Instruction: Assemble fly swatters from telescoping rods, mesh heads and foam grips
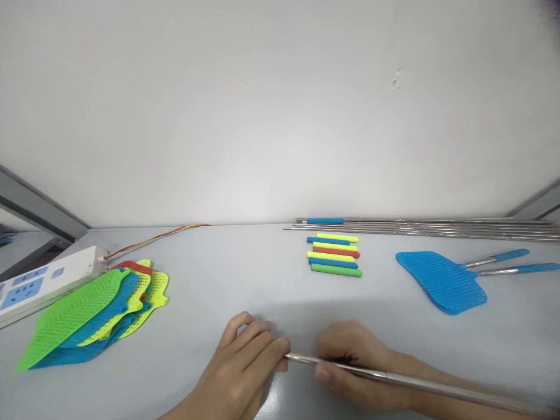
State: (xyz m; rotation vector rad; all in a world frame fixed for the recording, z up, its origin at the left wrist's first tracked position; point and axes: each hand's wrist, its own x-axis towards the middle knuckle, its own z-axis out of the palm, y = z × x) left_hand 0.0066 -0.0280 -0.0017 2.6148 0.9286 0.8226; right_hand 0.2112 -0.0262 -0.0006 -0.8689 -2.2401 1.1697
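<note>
A thin silvery metal rod (415,382), with a step in its width like a telescopic tube, lies slanted across the front of the table. My left hand (245,361) is closed around its narrow left end, which the fingers hide. Farther along, my right hand (359,364) is slightly blurred and pinches the rod between thumb and fingers. Beyond my hands lies a row of coloured plastic handle sleeves (336,269) in green, blue, yellow and red. To the right are blue fly swatters (441,280), stacked head on head, with metal rods and blue handles.
Several loose fly swatter heads (83,309) in green, blue, yellow and red overlap at the left. Behind them stands a white power strip (83,265) with a red and yellow cable (157,236). A bundle of metal rods (429,227), one with a blue sleeve (326,221), lies along the wall (262,116).
</note>
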